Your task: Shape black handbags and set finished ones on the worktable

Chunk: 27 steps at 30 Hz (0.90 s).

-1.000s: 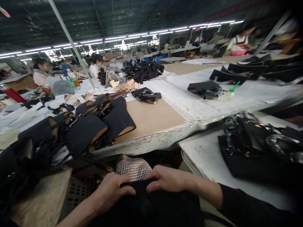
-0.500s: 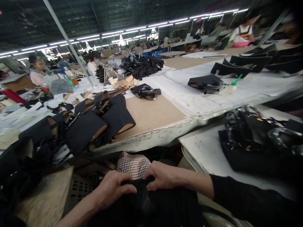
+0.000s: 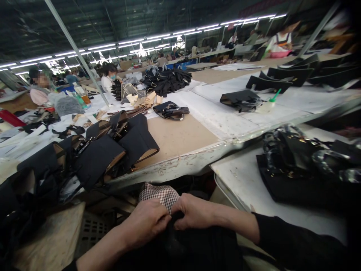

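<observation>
My left hand [image 3: 145, 222] and my right hand [image 3: 193, 211] meet at the bottom centre, both closed on the top edge of a black bag piece [image 3: 194, 246] held in my lap. Their fingers pinch the dark material where the two hands touch. A checked cloth [image 3: 158, 192] lies just beyond my knuckles, below the table edge. My right forearm wears a black sleeve [image 3: 296, 244].
A long worktable [image 3: 180, 135] runs ahead, with black bags [image 3: 113, 146] piled at its left edge and more [image 3: 241, 98] farther back. A white side table [image 3: 254, 184] at right carries black bags with chains [image 3: 299, 162]. A squeeze bottle [image 3: 267, 105] stands mid-right. Other workers sit at the far left.
My hands have drawn together along the black piece's edge until they touch, and the grip has tightened into a pinch. The view has shifted slightly.
</observation>
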{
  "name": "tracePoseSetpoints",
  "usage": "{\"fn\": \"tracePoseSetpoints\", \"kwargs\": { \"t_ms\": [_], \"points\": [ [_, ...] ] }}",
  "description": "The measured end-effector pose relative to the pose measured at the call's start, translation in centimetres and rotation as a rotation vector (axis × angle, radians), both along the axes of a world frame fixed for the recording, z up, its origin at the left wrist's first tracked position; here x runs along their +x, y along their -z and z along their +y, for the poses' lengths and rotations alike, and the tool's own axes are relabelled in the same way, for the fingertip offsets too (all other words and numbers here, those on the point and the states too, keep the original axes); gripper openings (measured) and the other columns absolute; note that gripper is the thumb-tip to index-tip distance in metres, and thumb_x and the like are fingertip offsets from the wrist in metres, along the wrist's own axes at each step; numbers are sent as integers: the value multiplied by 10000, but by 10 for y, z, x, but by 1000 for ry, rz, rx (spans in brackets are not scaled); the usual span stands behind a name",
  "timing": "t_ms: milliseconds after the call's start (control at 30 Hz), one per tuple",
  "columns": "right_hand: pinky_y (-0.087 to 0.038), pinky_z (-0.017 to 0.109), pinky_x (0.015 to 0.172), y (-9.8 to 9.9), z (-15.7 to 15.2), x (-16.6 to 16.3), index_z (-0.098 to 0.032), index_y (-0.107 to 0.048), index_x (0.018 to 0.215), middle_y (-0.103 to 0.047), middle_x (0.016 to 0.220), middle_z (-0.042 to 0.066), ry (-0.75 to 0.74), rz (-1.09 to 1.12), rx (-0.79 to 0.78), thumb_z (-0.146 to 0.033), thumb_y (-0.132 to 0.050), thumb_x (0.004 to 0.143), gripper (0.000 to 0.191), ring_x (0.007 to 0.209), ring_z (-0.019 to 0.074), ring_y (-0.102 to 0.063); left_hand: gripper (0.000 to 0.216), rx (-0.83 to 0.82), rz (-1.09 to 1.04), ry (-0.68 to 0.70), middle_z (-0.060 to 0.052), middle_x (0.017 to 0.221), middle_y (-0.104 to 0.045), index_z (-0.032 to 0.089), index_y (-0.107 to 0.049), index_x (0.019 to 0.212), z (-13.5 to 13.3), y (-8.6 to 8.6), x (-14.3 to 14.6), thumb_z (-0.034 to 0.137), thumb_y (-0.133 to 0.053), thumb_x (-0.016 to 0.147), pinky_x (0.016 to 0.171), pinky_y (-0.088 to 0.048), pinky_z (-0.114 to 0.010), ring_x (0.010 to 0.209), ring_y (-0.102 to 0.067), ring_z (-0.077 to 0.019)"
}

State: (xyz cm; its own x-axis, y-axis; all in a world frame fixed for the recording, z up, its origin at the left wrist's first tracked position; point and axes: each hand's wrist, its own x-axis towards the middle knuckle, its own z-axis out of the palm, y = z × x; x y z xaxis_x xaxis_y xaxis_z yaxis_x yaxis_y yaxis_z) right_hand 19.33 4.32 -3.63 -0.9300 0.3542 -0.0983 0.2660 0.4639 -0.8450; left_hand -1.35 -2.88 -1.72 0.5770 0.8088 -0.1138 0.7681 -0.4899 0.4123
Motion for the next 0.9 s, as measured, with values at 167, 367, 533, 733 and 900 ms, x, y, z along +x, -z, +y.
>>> {"fn": "tracePoseSetpoints", "kwargs": {
  "t_ms": [167,367,533,733,900],
  "points": [
    [-454,229,747,-8,5,5,-196,-755,1067,-713,909,-22,-70,84,-163,-198,-737,797,271,796,156,-606,307,262,133,34,-119,778,-676,123,-687,813,-13,15,1,170,-420,958,715,-443,-386,780,-593,-270],
    [-391,212,628,-19,3,15,-145,-712,846,-562,686,-50,-74,68,-104,-162,-553,934,183,615,100,-466,141,136,45,-65,-29,914,-718,195,-690,925,-10,7,0,263,-574,971,743,-457,-273,873,-635,-199],
    [-344,213,591,-10,1,10,-146,-689,807,-513,642,-62,-89,25,41,-145,-614,906,124,599,91,-468,207,-55,-2,-174,43,743,-672,198,-618,718,-7,-2,12,224,-627,923,635,-379,-224,727,-608,-133],
    [-316,212,496,-19,6,43,-154,-644,760,-474,604,-63,-28,-190,-161,-324,-640,915,231,547,90,-428,214,-87,11,-239,15,767,-665,193,-591,720,-10,-3,12,298,-631,903,620,-306,-258,735,-587,-167],
    [-303,212,479,-33,-19,98,-164,-536,720,-439,623,-55,153,-248,-236,-435,-535,972,370,556,86,-396,241,-180,-76,-298,30,753,-638,194,-579,724,-12,-8,3,344,-629,905,640,-322,-243,728,-563,-155]
  ]
}}
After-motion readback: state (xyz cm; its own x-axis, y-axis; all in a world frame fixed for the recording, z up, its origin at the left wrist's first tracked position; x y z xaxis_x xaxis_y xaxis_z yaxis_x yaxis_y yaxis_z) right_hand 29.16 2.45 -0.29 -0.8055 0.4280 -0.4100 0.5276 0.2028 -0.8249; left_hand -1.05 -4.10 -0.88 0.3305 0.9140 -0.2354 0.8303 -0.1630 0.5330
